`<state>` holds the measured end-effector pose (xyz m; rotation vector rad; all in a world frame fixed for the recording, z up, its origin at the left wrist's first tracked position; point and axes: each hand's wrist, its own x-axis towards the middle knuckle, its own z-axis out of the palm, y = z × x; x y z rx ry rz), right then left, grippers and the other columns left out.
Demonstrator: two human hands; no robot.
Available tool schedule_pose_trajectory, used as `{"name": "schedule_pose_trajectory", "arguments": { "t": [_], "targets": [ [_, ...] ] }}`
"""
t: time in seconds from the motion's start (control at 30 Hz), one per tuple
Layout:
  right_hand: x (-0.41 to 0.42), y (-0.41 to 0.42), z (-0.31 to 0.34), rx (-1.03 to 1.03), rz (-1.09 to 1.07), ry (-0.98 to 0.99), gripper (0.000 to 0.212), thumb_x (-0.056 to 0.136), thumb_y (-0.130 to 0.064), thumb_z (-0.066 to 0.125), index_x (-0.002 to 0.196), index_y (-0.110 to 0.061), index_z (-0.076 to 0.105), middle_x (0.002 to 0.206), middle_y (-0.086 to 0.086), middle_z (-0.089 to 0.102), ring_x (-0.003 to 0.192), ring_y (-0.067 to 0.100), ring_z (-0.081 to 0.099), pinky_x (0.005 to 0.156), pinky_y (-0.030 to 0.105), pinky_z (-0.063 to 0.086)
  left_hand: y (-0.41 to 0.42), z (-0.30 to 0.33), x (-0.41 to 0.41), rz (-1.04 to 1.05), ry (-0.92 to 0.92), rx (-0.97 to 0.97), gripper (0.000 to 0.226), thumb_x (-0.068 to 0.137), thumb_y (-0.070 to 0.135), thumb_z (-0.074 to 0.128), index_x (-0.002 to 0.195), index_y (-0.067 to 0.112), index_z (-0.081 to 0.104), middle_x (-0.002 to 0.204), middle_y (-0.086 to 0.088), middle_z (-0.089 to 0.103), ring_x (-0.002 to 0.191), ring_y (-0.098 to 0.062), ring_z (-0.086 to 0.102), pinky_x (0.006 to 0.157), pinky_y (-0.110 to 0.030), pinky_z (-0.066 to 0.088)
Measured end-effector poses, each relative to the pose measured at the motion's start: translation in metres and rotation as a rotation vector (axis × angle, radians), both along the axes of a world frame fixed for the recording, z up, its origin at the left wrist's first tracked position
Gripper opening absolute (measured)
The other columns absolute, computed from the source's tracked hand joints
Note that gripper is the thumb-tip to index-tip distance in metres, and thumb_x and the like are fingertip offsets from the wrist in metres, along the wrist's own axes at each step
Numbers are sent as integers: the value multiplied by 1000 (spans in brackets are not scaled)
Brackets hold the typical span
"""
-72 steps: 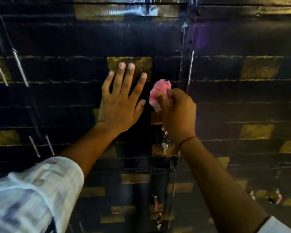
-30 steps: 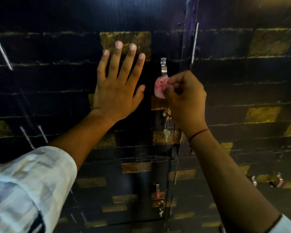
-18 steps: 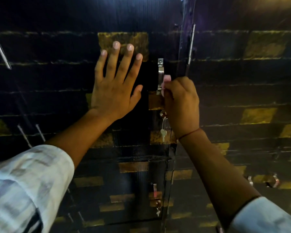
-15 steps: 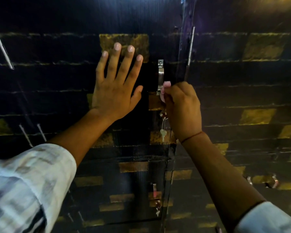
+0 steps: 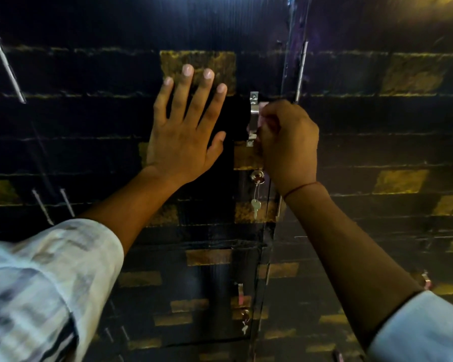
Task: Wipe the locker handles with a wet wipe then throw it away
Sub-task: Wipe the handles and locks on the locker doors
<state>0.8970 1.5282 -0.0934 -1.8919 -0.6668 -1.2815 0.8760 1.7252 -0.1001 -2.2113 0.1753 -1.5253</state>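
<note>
Where dim light falls, black-and-gold locker doors (image 5: 89,126), steel handles (image 5: 254,111).

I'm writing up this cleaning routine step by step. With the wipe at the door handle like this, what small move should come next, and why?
Probably slide the wipe down along the handle. The right hand pinches the wipe against the handle's upper half, and its lower end shows beside the fingers. The left hand lies flat on the door, steadying it for the stroke.
</note>
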Motion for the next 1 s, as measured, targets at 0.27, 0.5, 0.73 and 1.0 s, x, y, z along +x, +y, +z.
{"name": "schedule_pose_trajectory", "arguments": {
  "t": [0.27,0.5,0.73,1.0],
  "targets": [
    [-13,3,35,172,207,-14,7,93,-14,66,99,-12,70,93,-16,63,85,-5,61,77,10,49,2,1,-1,-31,30,-16,71,107,50,27,164,13,9,170,-17,10,155,-44,9,125,-59,7],
    [-11,16,23,-325,-232,-263,17,88,-10,59,99,-11,73,100,8,63,79,30,54,63,39,49,5,1,-3,-49,19,-8,69,108,49,28,164,12,12,170,-17,13,155,-44,12,125,-59,10],
    [-19,12,25,-5,78,-18,14,96,-7,55,95,-11,68,101,2,66,89,6,60,78,19,53,6,0,-2,-60,30,0,69,109,50,25,164,12,8,170,-17,11,155,-43,11,126,-58,8],
    [-24,5,-6,294,316,290,18,97,-3,54,108,-11,66,95,-12,66,89,13,67,79,37,59,3,0,-1,-49,16,-6,71,107,50,28,164,12,11,170,-17,13,155,-43,13,125,-59,9]
  ]
}}
